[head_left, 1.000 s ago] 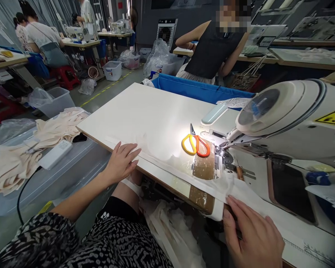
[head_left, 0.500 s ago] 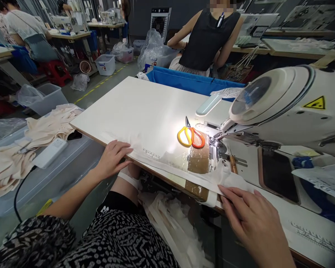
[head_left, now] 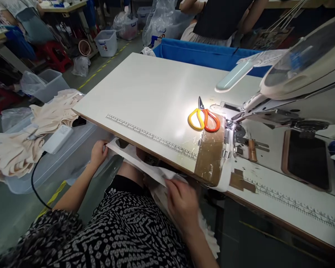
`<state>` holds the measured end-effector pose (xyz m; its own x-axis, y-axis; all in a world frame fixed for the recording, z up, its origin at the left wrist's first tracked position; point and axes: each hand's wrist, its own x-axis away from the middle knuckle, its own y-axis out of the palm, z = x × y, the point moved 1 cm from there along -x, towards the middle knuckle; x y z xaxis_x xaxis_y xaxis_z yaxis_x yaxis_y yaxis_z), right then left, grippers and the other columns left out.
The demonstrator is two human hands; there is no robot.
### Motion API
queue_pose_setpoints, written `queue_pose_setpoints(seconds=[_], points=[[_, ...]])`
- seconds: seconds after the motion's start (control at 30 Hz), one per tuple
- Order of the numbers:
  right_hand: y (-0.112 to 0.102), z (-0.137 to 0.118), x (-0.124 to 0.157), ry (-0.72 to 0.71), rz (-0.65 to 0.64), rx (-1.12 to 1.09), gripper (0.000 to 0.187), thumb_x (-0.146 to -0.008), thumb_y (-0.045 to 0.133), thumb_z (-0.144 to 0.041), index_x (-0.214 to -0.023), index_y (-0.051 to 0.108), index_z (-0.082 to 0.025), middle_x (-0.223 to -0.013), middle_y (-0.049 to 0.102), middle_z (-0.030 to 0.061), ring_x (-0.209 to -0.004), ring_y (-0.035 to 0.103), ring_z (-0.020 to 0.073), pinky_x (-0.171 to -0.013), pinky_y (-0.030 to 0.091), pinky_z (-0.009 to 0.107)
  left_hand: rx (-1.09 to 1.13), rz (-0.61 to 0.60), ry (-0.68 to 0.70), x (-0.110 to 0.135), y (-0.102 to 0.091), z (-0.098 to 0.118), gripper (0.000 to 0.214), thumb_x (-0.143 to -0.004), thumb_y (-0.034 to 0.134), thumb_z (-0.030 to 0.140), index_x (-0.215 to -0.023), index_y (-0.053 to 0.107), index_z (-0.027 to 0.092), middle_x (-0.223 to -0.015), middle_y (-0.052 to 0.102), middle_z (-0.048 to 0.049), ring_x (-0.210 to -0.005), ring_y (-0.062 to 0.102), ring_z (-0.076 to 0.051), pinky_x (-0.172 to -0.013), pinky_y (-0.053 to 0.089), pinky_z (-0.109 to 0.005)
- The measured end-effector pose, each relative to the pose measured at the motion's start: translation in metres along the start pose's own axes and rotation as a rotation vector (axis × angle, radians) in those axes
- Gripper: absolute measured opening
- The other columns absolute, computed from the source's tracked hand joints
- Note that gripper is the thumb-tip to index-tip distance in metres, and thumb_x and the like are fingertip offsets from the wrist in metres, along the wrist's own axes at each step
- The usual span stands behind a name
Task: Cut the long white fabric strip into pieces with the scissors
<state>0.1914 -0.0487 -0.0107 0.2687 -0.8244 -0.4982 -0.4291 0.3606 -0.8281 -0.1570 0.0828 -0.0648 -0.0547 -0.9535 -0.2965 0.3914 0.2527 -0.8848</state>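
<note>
A long white fabric strip (head_left: 136, 160) stretches between my hands, just off the table's front edge and above my lap. My left hand (head_left: 98, 153) pinches its left end. Farther right, my right hand (head_left: 182, 203), slightly blurred, is closed on the strip. More pale fabric (head_left: 209, 227) hangs below, partly hidden by my right arm. The sewing machine (head_left: 304, 74) stands at the right, its lamp lit over the needle area. A white band (head_left: 226, 173) runs from near the presser foot over the table edge. Scissors (head_left: 203, 120) with yellow and orange handles lie left of the needle.
The white table (head_left: 145, 89) has a printed ruler (head_left: 153, 137) along its front. A phone (head_left: 307, 160) lies right of the needle. At left, cream fabric pieces (head_left: 19, 152) and a white power bank (head_left: 58, 139) rest on a plastic bin. A co-worker (head_left: 212, 22) sits beyond the blue cloth bin (head_left: 195, 54).
Both hands have drawn the fabric strip off the tabletop toward my lap, uncovering the ruler. My right hand moved left, away from the machine. The view has tilted downward.
</note>
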Motion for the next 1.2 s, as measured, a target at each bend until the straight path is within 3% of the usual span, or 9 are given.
queue_pose_setpoints(seconds=[0.1, 0.17, 0.27, 0.37, 0.53, 0.7, 0.87, 1.03, 1.2], points=[[0.029, -0.001, 0.013, 0.073, -0.193, -0.126, 0.023, -0.09, 0.044, -0.018, -0.102, 0.064, -0.02, -0.098, 0.067, 0.0052, -0.09, 0.059, 0.021, -0.088, 0.042, 0.038, 0.008, -0.132, 0.013, 0.012, 0.018, -0.015, 0.027, -0.074, 0.048, 0.022, -0.097, 0.059, 0.015, -0.087, 0.065, -0.0107, -0.083, 0.062, -0.025, -0.072, 0.051, -0.037], [0.027, 0.01, 0.027, 0.179, -0.208, -0.133, 0.022, -0.091, 0.045, -0.023, -0.101, 0.064, -0.02, -0.096, 0.068, 0.0045, -0.09, 0.06, 0.0216, -0.087, 0.042, 0.039, 0.02, -0.185, 0.033, 0.021, 0.024, -0.011, 0.036, -0.072, 0.048, 0.02, -0.106, 0.057, 0.013, -0.097, 0.064, -0.0134, -0.091, 0.061, -0.026, -0.079, 0.051, -0.039], [0.007, 0.03, 0.053, 0.386, -0.176, -0.116, 0.024, -0.095, 0.04, -0.028, -0.097, 0.063, -0.018, -0.089, 0.068, 0.0063, -0.084, 0.061, 0.0219, -0.075, 0.045, 0.035, 0.083, -0.156, 0.083, 0.032, 0.023, 0.021, 0.039, -0.081, 0.043, 0.02, -0.117, 0.052, 0.011, -0.114, 0.06, -0.0169, -0.107, 0.056, -0.027, -0.092, 0.046, -0.044], [-0.015, 0.035, 0.073, 0.519, -0.181, -0.138, 0.026, -0.096, 0.039, -0.033, -0.092, 0.06, -0.018, -0.083, 0.067, 0.0054, -0.071, 0.063, 0.018, -0.061, 0.046, 0.028, 0.281, -0.136, 0.177, 0.045, 0.019, 0.076, 0.033, -0.088, 0.042, 0.021, -0.118, 0.052, 0.014, -0.111, 0.062, -0.0134, -0.105, 0.057, -0.024, -0.091, 0.047, -0.04], [-0.019, 0.011, 0.082, 0.585, -0.279, -0.214, 0.03, -0.091, 0.048, -0.047, -0.094, 0.064, -0.022, -0.087, 0.065, 0.005, -0.079, 0.06, 0.0202, -0.069, 0.045, 0.03, 0.556, -0.658, 0.437, 0.072, 0.035, 0.161, 0.03, -0.091, 0.042, 0.022, -0.116, 0.058, 0.017, -0.103, 0.069, -0.0082, -0.093, 0.065, -0.018, -0.083, 0.051, -0.029], [-0.007, 0.006, 0.085, 0.743, -0.182, -0.29, 0.035, -0.09, 0.043, -0.043, -0.075, 0.065, -0.021, -0.079, 0.063, 0.0056, -0.079, 0.058, 0.0211, -0.07, 0.043, 0.031, 0.611, -0.995, 0.5, 0.084, 0.046, 0.183, 0.028, -0.09, 0.043, 0.023, -0.105, 0.066, 0.016, -0.099, 0.071, -0.0069, -0.089, 0.066, -0.018, -0.08, 0.049, -0.025], [-0.002, 0.022, 0.09, 0.851, -0.121, -0.334, 0.035, -0.088, 0.042, -0.045, -0.073, 0.063, -0.019, -0.06, 0.06, -0.0004, -0.047, 0.05, 0.0132, -0.045, 0.038, 0.023, 0.705, -1.122, 0.334, 0.081, 0.042, 0.198, 0.028, -0.09, 0.046, 0.03, -0.087, 0.069, 0.015, -0.083, 0.068, -0.0046, -0.076, 0.059, -0.015, -0.07, 0.042, -0.023], [-0.002, 0.019, 0.085, 0.868, -0.094, -0.355, 0.037, -0.087, 0.042, -0.047, -0.074, 0.063, -0.019, -0.064, 0.063, 0.0006, -0.054, 0.055, 0.0147, -0.051, 0.043, 0.023, 0.963, -1.317, -0.239, 0.088, 0.062, 0.222, 0.034, -0.083, 0.054, 0.041, -0.06, 0.058, 0.015, -0.056, 0.053, 0.0014, -0.057, 0.046, -0.011, -0.058, 0.034, -0.023], [0.0, 0.014, 0.083, 0.821, -0.102, -0.353, 0.038, -0.091, 0.039, -0.046, -0.076, 0.062, -0.019, -0.067, 0.065, 0.0022, -0.06, 0.059, 0.0165, -0.056, 0.045, 0.024, 1.151, -1.214, -0.752, 0.093, 0.079, 0.234, 0.034, -0.073, 0.062, 0.044, -0.058, 0.047, 0.017, -0.049, 0.047, 0.0027, -0.041, 0.033, -0.007, -0.043, 0.023, -0.022]])
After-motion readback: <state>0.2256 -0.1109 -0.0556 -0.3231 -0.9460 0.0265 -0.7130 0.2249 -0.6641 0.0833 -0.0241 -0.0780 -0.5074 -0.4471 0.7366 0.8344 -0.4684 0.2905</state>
